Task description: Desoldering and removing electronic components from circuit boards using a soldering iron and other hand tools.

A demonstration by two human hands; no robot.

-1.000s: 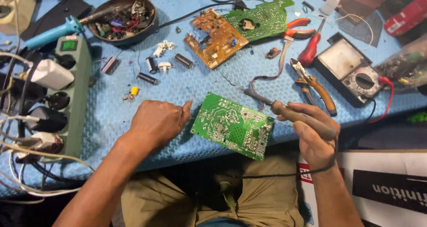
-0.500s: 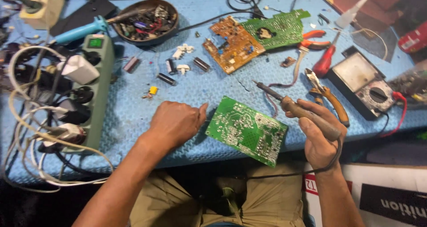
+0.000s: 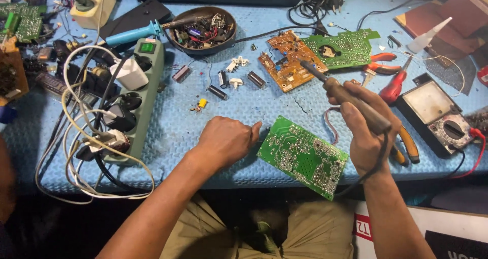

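green circuit board [image 3: 303,156] lies at the near edge of the blue mat [image 3: 173,132], solder side up, one corner overhanging the table edge. left hand [image 3: 225,139] rests on the mat just beside the board's left edge, fingers curled loosely, fingertips near the board but holding nothing (contact with the board cannot be confirmed). right hand [image 3: 365,132] is closed around the wooden handle of a soldering iron [image 3: 345,96], held above the mat with its tip pointing up and left toward the far boards. pliers [image 3: 406,144] with orange grips lie just right of that hand, next to an analogue multimeter [image 3: 438,118]. green power strip [image 3: 134,99] with several plugs and tangled white cables sits at the left. further back: loose capacitors [image 3: 218,91], an orange-brown circuit board [image 3: 287,61] touching a second green board [image 3: 345,46], a red-handled screwdriver [image 3: 395,86], and a round dish of parts [image 3: 203,30].
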